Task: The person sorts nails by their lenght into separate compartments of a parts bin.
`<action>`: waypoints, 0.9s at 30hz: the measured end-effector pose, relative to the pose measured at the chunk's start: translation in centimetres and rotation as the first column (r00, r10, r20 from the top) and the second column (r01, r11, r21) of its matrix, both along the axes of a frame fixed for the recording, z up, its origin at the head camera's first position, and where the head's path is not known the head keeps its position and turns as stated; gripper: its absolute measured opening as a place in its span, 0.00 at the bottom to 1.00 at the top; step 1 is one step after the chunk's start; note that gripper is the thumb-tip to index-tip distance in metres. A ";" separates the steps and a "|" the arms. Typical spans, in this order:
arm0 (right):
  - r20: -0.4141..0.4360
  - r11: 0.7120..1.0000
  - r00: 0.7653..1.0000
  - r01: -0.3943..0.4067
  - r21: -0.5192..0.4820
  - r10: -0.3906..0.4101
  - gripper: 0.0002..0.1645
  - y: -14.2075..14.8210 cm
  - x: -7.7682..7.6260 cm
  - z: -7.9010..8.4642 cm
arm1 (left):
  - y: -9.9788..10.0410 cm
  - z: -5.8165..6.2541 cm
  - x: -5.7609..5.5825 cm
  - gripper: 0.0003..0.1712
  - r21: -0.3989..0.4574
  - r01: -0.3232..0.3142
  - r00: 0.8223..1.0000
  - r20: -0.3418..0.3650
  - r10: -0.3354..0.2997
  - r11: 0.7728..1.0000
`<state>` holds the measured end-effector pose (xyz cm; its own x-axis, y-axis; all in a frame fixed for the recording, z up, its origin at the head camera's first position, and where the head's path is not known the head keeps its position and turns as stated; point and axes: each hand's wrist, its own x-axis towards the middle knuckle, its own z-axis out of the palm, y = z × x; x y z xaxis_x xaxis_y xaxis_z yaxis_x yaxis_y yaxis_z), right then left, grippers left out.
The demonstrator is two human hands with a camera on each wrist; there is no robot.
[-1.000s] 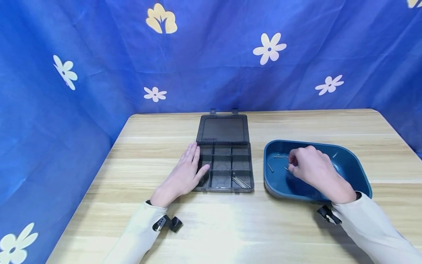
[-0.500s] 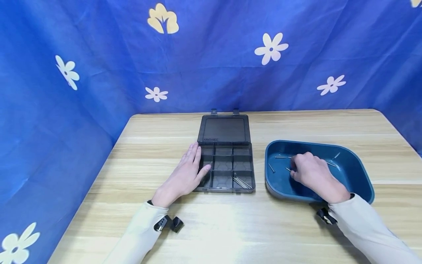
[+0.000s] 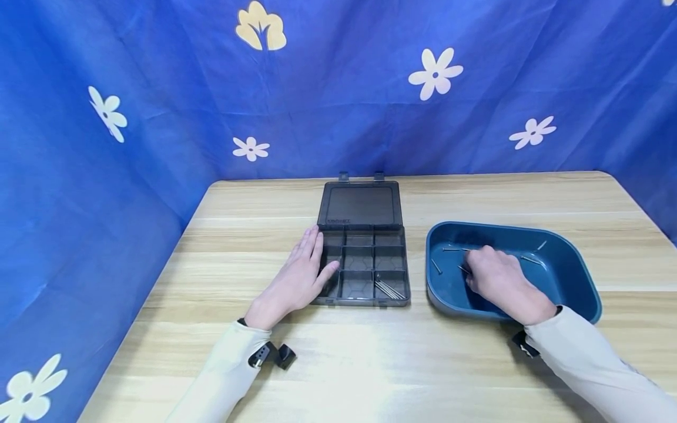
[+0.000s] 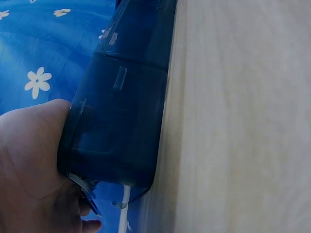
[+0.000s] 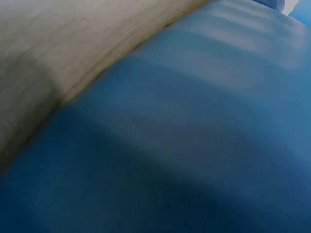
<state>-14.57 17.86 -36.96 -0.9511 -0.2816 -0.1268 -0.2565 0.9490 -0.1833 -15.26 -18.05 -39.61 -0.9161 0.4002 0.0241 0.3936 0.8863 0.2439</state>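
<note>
In the head view my left hand lies with extended fingers along the left side of a dark see-through compartment box, its thumb over a left compartment. The box's lid is folded back. Several nails lie together in its front right compartment. My right hand reaches down into a blue tub with curled fingers, right at a nail. The fingertips are hidden, so whether they pinch it I cannot tell. The right wrist view shows only the blurred tub wall and table.
More loose nails lie in the tub, among them a nail at the left and a nail right of my hand. Box and tub stand apart on a wood-grain table. A blue flowered curtain hangs behind and at the sides.
My right hand has dropped lower into the tub and shifted slightly toward the front, its fingers now close to the nail. My left hand stays where it was on the box.
</note>
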 end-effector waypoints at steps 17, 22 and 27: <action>0.042 1.000 0.999 0.019 0.016 -0.020 0.20 0.0 0.5 0.2 | 0.1 0.0 0.3 0.44 -0.030 -0.013 1.000 0.022 0.014 0.999; 0.035 1.000 0.999 0.014 0.016 -0.015 0.15 0.0 0.6 0.6 | 0.2 0.3 0.4 0.43 -0.028 -0.010 1.000 0.006 0.010 1.000; -0.022 1.000 1.000 -0.010 -0.003 0.010 0.14 -0.2 0.7 1.3 | 0.2 0.4 0.4 0.43 -0.028 -0.018 1.000 -0.001 0.018 0.999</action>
<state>-13.83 17.65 -35.66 -0.9507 -0.2917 -0.1048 -0.2704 0.9458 -0.1801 -14.82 -17.85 -39.26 -0.9232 0.3841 0.0136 0.3776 0.8998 0.2187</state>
